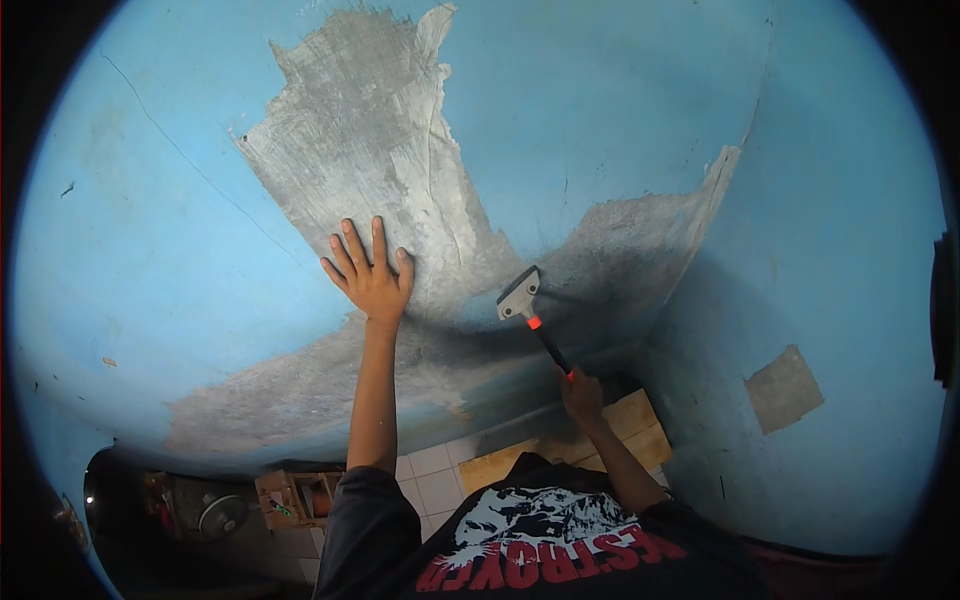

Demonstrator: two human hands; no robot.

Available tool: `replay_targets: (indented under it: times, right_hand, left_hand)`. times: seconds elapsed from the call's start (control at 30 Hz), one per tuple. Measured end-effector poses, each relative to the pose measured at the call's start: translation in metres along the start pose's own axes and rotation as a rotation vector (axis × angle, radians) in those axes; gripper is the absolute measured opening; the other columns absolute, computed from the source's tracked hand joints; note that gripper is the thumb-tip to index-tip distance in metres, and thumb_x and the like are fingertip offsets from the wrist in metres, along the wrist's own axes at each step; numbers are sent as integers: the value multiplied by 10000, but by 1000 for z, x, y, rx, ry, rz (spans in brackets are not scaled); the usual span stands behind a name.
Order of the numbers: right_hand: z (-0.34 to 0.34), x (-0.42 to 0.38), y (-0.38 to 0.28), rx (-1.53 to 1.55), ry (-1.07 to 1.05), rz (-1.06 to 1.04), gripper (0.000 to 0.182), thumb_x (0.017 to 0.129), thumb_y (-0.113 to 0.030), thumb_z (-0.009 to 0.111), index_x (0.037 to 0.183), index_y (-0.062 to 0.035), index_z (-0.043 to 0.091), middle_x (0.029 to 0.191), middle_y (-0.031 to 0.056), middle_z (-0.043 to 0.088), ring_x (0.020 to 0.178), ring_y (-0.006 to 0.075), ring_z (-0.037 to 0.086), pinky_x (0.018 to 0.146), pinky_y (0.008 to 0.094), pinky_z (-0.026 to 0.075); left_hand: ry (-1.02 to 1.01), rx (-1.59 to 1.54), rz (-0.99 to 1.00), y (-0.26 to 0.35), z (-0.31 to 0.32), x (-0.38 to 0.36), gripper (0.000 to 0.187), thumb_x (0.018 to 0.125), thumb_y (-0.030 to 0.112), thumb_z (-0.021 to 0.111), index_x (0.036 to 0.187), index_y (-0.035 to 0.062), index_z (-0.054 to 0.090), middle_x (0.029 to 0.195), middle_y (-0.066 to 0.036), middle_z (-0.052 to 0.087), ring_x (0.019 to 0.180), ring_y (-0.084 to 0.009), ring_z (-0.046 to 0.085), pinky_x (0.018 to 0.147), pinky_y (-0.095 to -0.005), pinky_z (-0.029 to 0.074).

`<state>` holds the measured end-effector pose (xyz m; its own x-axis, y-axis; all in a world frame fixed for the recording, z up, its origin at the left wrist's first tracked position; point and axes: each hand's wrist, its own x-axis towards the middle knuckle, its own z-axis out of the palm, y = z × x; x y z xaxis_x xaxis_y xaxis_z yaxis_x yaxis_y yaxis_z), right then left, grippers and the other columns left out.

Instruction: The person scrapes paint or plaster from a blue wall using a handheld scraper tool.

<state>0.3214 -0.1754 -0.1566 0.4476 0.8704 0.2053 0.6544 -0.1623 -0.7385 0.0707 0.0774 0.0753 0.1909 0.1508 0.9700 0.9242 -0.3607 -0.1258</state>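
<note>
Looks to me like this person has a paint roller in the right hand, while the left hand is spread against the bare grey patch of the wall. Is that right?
Not quite: the right hand holds a scraper with a flat, wide head, not a paint roller, as the head view shows. The left hand is indeed spread against the bare grey patch.

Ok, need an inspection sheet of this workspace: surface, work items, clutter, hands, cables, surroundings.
Surface: blue wall, paint missing over a large, ragged grey area; thin cracks at left.
Work items: scraper with black handle, head up at the wall; blade contact can't be confirmed.
Clutter: wooden box and round fan-like object, low at left.
Hands: left hand spread on the grey area; right hand gripping the scraper handle.
Cables: nothing seen.
Surroundings: tiled floor; side wall with a smaller grey patch.
</note>
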Motion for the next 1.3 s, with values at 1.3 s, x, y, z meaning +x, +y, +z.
replay_targets:
  times: [1.3]
  right_hand:
    - [10,-2,-20,10,30,37,540,1021,-517,564,816,-19,600,640,227,623,703,485,651,594,573,480]
  left_hand:
    - [-7,-27,1,-1,-3,1,532,934,377,567,1446,241,614,1627,-128,396,1549,-344,248,1255,-548,80]
